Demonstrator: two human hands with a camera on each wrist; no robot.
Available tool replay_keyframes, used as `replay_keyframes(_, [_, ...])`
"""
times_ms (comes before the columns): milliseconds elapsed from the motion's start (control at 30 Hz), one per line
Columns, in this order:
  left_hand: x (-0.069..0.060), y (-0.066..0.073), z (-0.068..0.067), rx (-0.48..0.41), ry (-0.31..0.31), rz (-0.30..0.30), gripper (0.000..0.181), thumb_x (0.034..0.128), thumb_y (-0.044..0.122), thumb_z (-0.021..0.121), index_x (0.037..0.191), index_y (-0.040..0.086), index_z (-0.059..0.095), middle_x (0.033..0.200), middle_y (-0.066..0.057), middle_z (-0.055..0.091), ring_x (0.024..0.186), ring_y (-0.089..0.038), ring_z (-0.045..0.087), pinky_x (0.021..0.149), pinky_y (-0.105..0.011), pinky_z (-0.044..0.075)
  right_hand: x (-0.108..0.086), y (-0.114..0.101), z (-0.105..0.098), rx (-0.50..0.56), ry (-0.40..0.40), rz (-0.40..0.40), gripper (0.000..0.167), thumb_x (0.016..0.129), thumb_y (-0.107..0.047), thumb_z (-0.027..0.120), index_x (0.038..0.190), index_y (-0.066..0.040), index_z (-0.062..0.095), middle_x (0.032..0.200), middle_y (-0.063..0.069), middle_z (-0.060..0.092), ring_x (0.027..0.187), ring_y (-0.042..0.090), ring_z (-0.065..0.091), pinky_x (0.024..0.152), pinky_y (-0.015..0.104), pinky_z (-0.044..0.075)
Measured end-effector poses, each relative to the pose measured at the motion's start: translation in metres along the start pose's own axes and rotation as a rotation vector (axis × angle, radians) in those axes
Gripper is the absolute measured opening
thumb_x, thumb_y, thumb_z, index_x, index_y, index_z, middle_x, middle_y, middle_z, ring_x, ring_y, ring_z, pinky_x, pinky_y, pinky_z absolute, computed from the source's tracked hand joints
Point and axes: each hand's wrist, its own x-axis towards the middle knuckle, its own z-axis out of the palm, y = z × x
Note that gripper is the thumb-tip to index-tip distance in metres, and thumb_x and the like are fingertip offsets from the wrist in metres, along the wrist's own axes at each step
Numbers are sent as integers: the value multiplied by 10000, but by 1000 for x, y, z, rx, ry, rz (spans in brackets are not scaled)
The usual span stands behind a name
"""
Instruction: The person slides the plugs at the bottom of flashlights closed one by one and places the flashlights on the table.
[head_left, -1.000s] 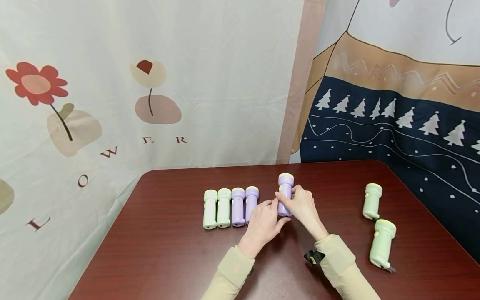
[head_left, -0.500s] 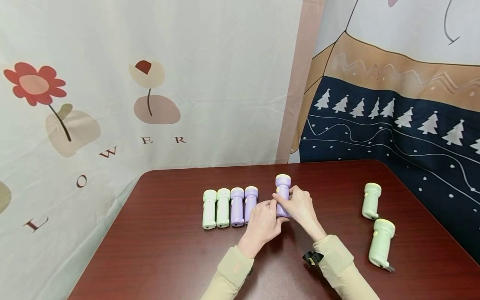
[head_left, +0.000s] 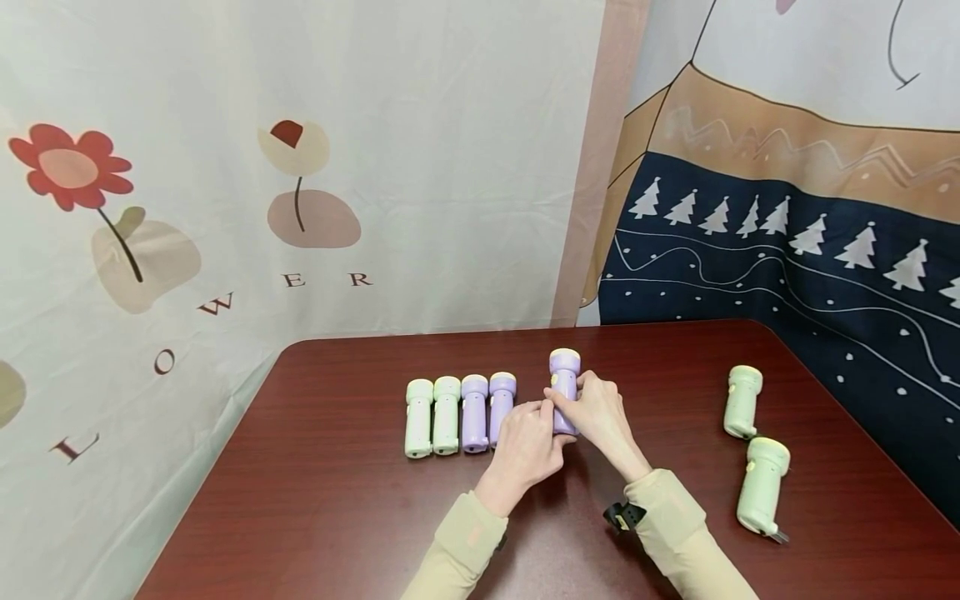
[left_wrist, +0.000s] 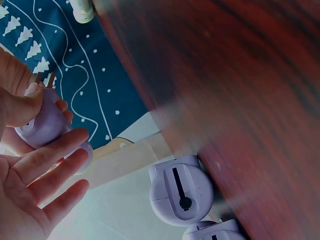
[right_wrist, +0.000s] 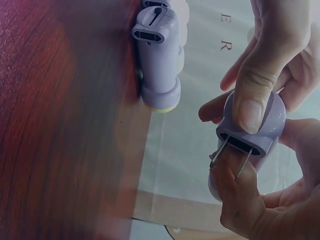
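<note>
A purple flashlight [head_left: 564, 379] is held off the table between both hands, its pale yellow head pointing up and away. My right hand [head_left: 602, 417] grips its body from the right. From below, my left hand [head_left: 527, 446] pinches its base end; in the right wrist view the left thumb presses beside two metal prongs [right_wrist: 243, 162] that stick out of the purple flashlight [right_wrist: 272, 125]. Other fingers of the left hand [left_wrist: 35, 192] lie outstretched along the flashlight [left_wrist: 47, 122] in the left wrist view. Part of its body is hidden by fingers.
Left of the hands, two green flashlights [head_left: 419, 421] and two purple flashlights [head_left: 475, 417] lie side by side in a row on the brown table [head_left: 315, 517]. At the right lie two more green flashlights [head_left: 743, 404], the nearer one [head_left: 762, 487] with prongs out. Printed cloths hang behind.
Both hands and the held purple flashlight have shifted slightly to the left. The grip looks the same, and the other flashlights have not moved.
</note>
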Motion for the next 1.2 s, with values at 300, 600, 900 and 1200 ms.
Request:
replay_keyframes(300, [-2, -2, -2, 6, -4, 13, 451, 706, 337, 765, 1012, 30, 642, 779, -19, 705, 787, -152, 665, 740, -258, 517, 0, -1, 2, -6, 9, -7, 500, 804, -423, 699, 943, 46, 592, 781, 159, 634, 632, 213, 577, 509, 264, 427])
replay_keyframes(600, [-3, -3, -2, 23, -20, 20, 430, 721, 355, 759, 979, 37, 629, 776, -11, 700, 797, -137, 667, 730, -244, 517, -1, -2, 3, 3, -9, 11, 507, 805, -437, 692, 949, 36, 580, 804, 163, 632, 636, 215, 582, 511, 250, 436])
replay_keyframes(900, [-3, -4, -3, 23, -26, 22, 400, 730, 346, 759, 943, 40, 616, 747, -9, 677, 753, -138, 652, 679, -245, 516, -1, -4, 5, -1, -10, 12, 491, 807, -425, 696, 935, 33, 575, 788, 157, 623, 628, 211, 578, 511, 252, 432])
replay_keyframes(1200, [-4, -4, -2, 34, -31, 26, 384, 728, 329, 765, 930, 36, 620, 705, 4, 660, 717, -137, 645, 642, -243, 511, 0, -3, 5, -8, -20, 8, 470, 810, -406, 697, 917, 33, 569, 769, 149, 614, 616, 204, 565, 504, 259, 420])
